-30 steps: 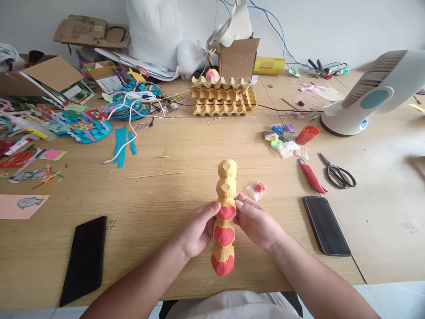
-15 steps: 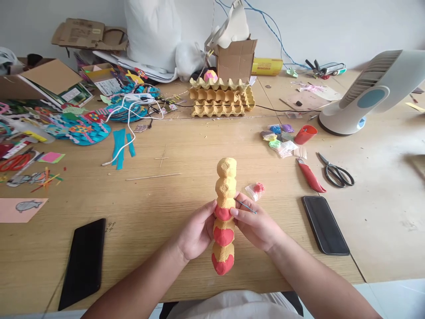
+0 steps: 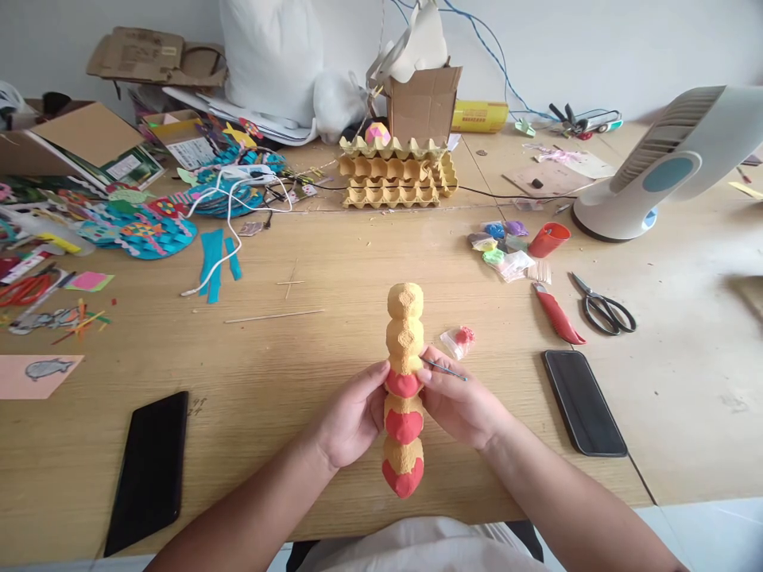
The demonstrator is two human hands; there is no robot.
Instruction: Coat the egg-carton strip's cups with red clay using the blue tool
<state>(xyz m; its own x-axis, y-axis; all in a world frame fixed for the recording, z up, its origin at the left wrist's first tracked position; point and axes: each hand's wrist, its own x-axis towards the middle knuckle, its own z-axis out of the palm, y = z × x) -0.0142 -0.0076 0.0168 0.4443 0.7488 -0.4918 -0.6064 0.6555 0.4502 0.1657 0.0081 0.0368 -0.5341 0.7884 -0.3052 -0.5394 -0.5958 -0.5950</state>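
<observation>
Between both hands is an egg carton strip (image 3: 405,338), a row of several yellow cups with red clay pressed onto the lower ones. My left hand (image 3: 356,413) grips its left side, thumb beside the middle red patch. On the other side my right hand (image 3: 458,401) holds it too, thumb against the edge of that same patch. A thin blue stick (image 3: 446,369) lies between the right hand's thumb and fingers. Just beyond that hand, a small clear bag with red clay (image 3: 460,341) rests on the table. Fingers behind the strip are hidden.
A black tablet (image 3: 147,473) lies at left and a phone (image 3: 585,403) at right. Scissors (image 3: 603,305), a red utility knife (image 3: 558,314), a red cup (image 3: 549,239) and clay bags (image 3: 505,253) sit right. Egg cartons (image 3: 393,179) stand behind; a white fan (image 3: 656,171) is at back right.
The strip's lower end has swung slightly right and toward me. My right thumb has shifted a little upward at the middle red patch, and the blue stick has moved slightly.
</observation>
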